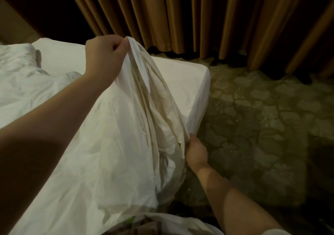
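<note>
A white duvet lies crumpled over the near part of a bed with a white fitted sheet. My left hand is raised above the bed and grips a bunched edge of the duvet, lifting it into a ridge of folds. Lower down, at the bed's right side, my right hand grips the same bunched edge. The fabric stretches in long pleats between the two hands. Inside the folds the cloth looks cream-coloured.
A white pillow rests at the far left of the bed. Brown pleated curtains hang behind the bed down to the floor. A patterned greenish carpet covers the floor on the right of the bed.
</note>
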Available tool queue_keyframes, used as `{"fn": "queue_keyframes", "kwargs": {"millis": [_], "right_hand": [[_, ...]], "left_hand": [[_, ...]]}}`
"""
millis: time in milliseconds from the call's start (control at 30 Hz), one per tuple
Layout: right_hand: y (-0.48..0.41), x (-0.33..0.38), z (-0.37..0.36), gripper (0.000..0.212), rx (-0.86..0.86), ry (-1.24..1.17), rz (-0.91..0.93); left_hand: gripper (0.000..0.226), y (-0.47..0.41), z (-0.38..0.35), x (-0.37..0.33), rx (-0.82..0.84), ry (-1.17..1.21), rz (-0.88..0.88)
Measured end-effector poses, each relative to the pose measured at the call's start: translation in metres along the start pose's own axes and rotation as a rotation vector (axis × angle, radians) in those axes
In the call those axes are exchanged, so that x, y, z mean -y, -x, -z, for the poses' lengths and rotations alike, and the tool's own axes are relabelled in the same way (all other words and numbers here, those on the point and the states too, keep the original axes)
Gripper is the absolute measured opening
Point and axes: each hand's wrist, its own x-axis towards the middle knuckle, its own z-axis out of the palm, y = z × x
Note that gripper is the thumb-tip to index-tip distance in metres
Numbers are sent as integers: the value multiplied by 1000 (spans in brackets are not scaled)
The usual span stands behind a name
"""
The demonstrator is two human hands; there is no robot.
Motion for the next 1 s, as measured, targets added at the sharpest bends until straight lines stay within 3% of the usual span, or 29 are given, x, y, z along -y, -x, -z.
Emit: {"fn": "queue_keyframes", "kwargs": {"millis": [133, 233, 300, 367, 500, 567, 633, 700, 833, 1000], "right_hand": [[-5, -10, 18, 23, 5, 62, -52], [15, -37, 30, 22, 62, 123, -137], [27, -29, 26, 24, 161, 38, -185], [35, -8, 24, 25, 148, -144, -131], [42, 57, 44, 60, 52, -641, 9], [41, 86, 49, 86, -8, -604, 100], [30, 113, 61, 95, -69, -533, 120], [17, 133, 76, 90, -127, -517, 139], [0, 161, 94, 58, -171, -456, 228], [-17, 159, 113, 38, -5, -352, 242]], "left_hand": [[37, -1, 3, 1, 9, -11, -24], [35, 11, -3, -8, 86, -97, -185], [33, 16, -11, -16, 94, -136, -279], [34, 17, -14, -19, 86, -145, -321], [36, 18, -13, -19, 89, -105, -316], [35, 19, -16, -22, 109, -100, -304], [35, 20, -19, -24, 142, -109, -286], [34, 20, -19, -26, 169, -118, -262], [31, 20, -18, -29, 171, -122, -221], [36, 18, -18, -29, 205, -131, -205]]}}
